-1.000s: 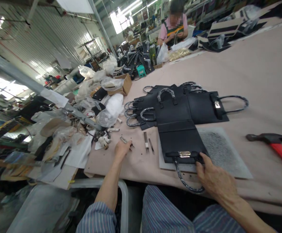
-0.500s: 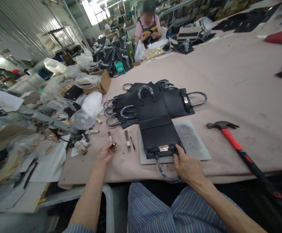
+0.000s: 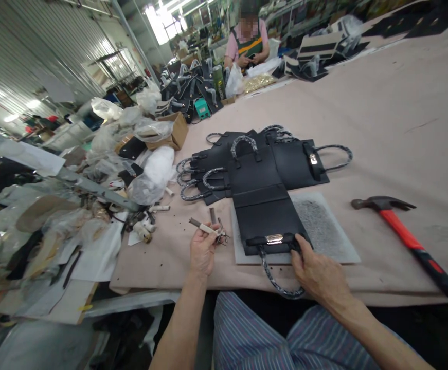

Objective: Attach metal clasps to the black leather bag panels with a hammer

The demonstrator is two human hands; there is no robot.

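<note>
My left hand (image 3: pixel 202 253) is closed around a metal punch (image 3: pixel 203 226) with a pale, white-wrapped shaft, held just above the table. Thin metal prongs show by my fingertips, though which tool they belong to is hard to make out. Another metal tool (image 3: pixel 213 215) lies behind it. With thumb and fingers, my right hand (image 3: pixel 320 270) grips the near right corner of a black handbag panel (image 3: pixel 264 216). That panel has a shiny metal clasp (image 3: pixel 274 239) and a plastic-wrapped handle (image 3: pixel 275 280) hanging toward me. Beneath it is a white, dark-speckled board (image 3: pixel 326 231).
A claw hammer (image 3: pixel 405 231) with a red and black handle lies to the right. More black bag panels (image 3: pixel 299 164) are piled behind. Plastic bags (image 3: pixel 152 172) and a cardboard box (image 3: pixel 177 131) crowd the left. Across the table sits a person (image 3: pixel 249 43).
My left hand has moved right, bringing the punch up and toward the panel. My right hand keeps its grip on the panel's corner. The whole view has shifted slightly.
</note>
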